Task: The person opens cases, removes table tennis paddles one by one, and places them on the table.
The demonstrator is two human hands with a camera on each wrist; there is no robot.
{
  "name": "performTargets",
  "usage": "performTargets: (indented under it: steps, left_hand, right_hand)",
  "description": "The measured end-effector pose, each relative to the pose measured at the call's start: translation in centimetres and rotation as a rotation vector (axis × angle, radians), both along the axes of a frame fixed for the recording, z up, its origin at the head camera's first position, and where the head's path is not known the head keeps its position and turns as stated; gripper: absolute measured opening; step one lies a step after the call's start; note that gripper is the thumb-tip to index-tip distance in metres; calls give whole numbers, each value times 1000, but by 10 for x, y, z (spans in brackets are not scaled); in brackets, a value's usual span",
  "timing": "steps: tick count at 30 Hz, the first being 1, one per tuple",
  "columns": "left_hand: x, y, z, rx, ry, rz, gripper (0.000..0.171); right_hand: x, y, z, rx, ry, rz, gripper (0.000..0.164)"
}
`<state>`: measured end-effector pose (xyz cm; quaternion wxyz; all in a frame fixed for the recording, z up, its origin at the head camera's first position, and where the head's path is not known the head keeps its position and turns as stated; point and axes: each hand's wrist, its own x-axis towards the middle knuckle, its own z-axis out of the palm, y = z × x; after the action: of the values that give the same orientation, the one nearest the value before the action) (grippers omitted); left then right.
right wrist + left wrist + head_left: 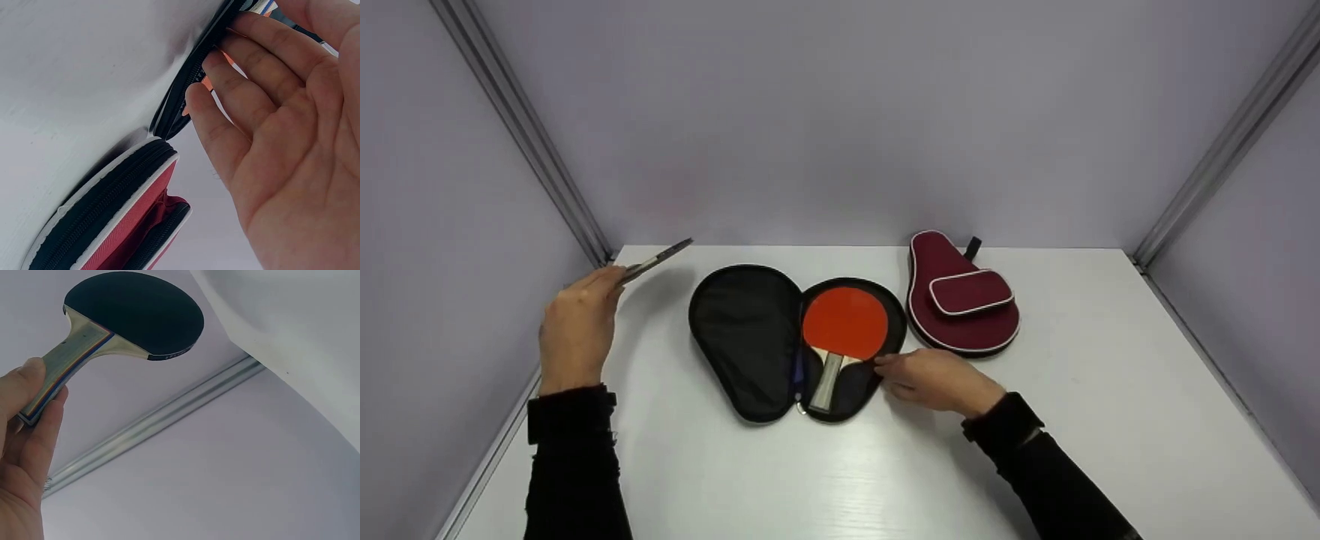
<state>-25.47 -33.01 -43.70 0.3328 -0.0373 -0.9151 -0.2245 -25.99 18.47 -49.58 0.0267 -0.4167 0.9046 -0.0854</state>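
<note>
My left hand is raised at the left and grips a table tennis paddle by its handle. The paddle shows edge-on in the head view; the left wrist view shows its dark rubber face. A black paddle case lies unfolded on the table. In its right half rests another paddle, red face up, handle toward me. My right hand is at that half's right edge, its fingers nearly straight and right at the zipped rim.
A maroon paddle case with white piping and a small front pocket lies just right of the black case, near the back. Grey walls with metal corner posts enclose the white table at the back and sides.
</note>
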Motion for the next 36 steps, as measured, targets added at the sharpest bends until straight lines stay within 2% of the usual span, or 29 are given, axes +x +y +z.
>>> performTargets:
  steps: [3,7,11,19,25,29,32,36]
  left_hand:
    - [-1,-3,-3,-8,8,-10,27]
    - [-2,-6,-6,-16,-32,-9,25]
    - [-3,-10,-11,-14,-83,12,27]
    - [-3,-16,-15,-65,-134,74,31]
    - [-5,-18,-21,-58,-267,37,36]
    - [-8,-22,-29,-90,-338,30,36]
    - [-11,-24,-34,-95,-340,45,30]
    - [-14,-24,-39,-42,-336,101,29]
  right_hand:
    - [0,0,0,5,-10,-8,38]
    - [-1,0,0,11,-11,-11,38]
    - [0,-1,1,5,-14,-9,38]
    - [0,-3,3,5,26,12,38]
    - [1,-4,4,-6,-4,10,38]
    - [1,-4,4,-5,-10,14,38]
    - [2,-3,5,-6,-7,15,39]
    - [2,-2,5,-15,-19,7,39]
